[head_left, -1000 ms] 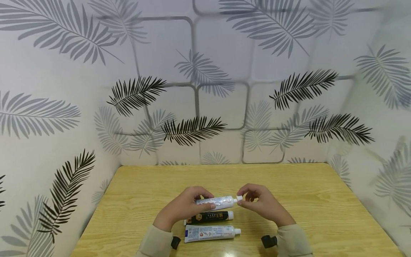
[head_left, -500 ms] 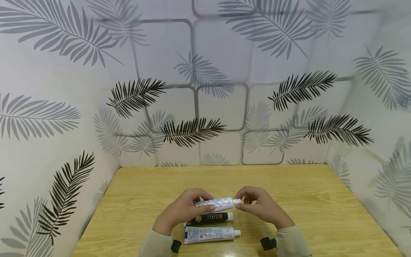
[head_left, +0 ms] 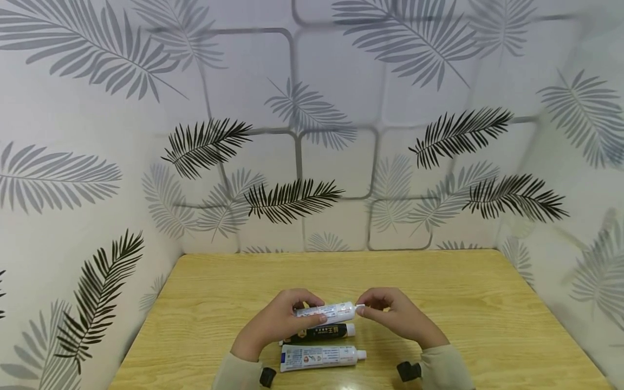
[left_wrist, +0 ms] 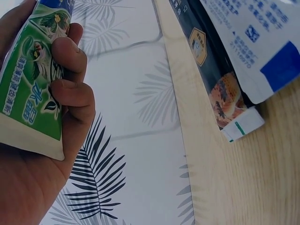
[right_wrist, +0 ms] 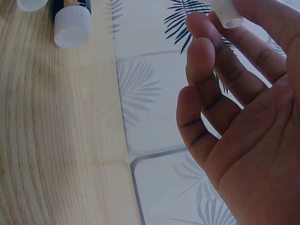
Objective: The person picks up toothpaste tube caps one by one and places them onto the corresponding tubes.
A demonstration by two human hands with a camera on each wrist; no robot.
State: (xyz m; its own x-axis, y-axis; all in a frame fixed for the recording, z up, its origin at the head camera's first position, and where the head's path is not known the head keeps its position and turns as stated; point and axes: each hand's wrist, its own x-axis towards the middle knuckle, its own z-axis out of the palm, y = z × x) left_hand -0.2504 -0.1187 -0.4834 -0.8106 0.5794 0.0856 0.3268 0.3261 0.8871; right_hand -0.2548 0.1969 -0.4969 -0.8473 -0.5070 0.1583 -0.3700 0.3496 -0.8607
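My left hand (head_left: 281, 319) grips a toothpaste tube (head_left: 338, 312), white on the side facing the head camera. In the left wrist view its green printed side shows, fingers curled round the edge. At the tube's right end, the thumb and index finger of my right hand (head_left: 397, 316) pinch a small white cap (right_wrist: 227, 13) at the nozzle. The other fingers of that hand are loosely bent. Just below the held tube lies a black toothpaste tube (head_left: 329, 331) with a white cap. Nearer me is a second white toothpaste tube (head_left: 322, 357) with a blue end.
The wood-grain table (head_left: 219, 281) runs back to a wall (head_left: 336, 157) covered in leaf patterns. Both lying tubes point their caps to the right. Black wrist mounts (head_left: 408, 371) sit by each beige sleeve (head_left: 444, 368).
The right hand has moved slightly left, bringing the cap closer against the held tube's end. Its fingers now cover more of the cap. The left hand and lying tubes stay put.
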